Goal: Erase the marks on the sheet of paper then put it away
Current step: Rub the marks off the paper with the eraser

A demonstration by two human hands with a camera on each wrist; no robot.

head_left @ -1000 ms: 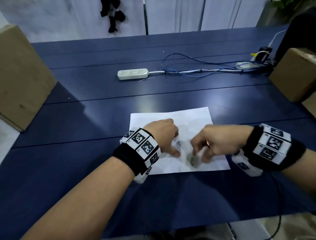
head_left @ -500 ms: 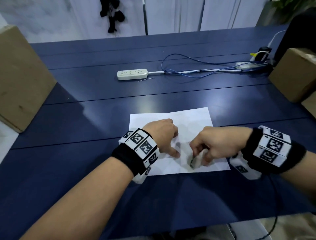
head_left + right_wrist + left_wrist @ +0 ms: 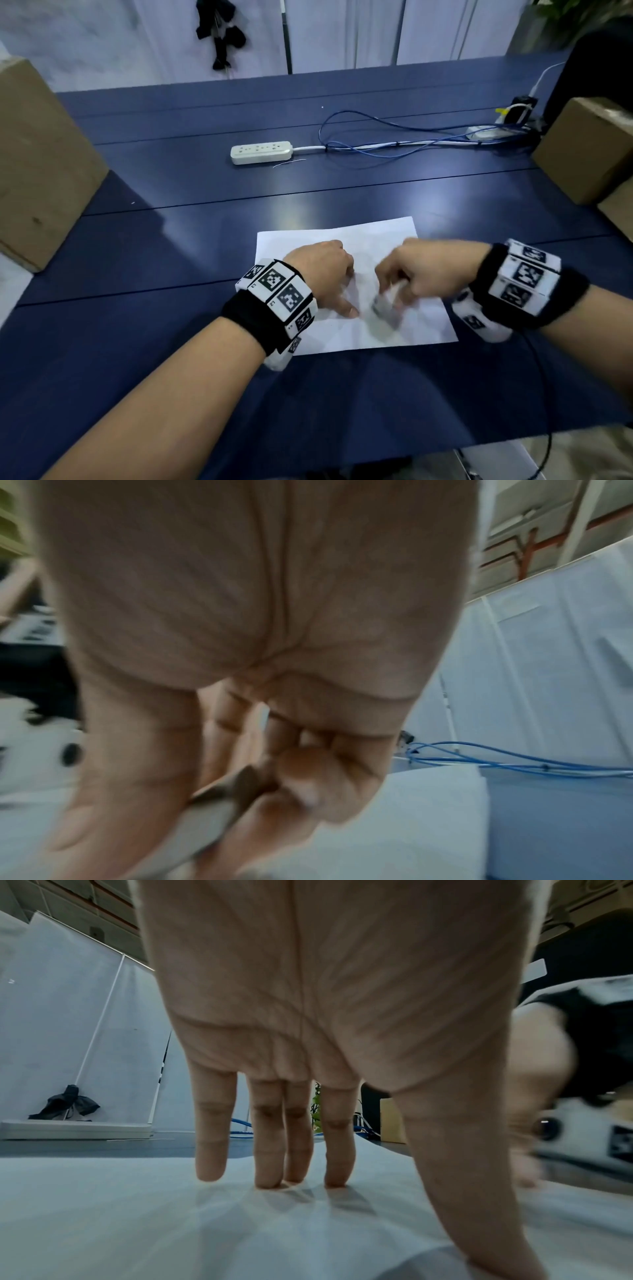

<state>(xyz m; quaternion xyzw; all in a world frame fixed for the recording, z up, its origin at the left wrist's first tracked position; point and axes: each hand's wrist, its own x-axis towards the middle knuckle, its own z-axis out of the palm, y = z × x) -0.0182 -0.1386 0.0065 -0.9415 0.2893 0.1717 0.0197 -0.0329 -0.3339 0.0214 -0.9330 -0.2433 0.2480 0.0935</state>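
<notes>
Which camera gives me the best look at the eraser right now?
The head view: the eraser shows, though blurred, in the right hand grip, low on the sheet of paper. The right wrist view shows only a blurred sliver between fingers. The left wrist view does not show it.

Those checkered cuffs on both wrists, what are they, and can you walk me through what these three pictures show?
The cuffs hold small cameras. One picture comes from a head-worn camera looking down; the other two look along each hand from the wrist. No machine here: a person works at a dark blue table. The left hand presses straight fingers on a white sheet of paper to steady it. The right hand grips a blurred greyish eraser against the sheet. Farther back lie a white power strip, blue cables and cardboard boxes.
</notes>
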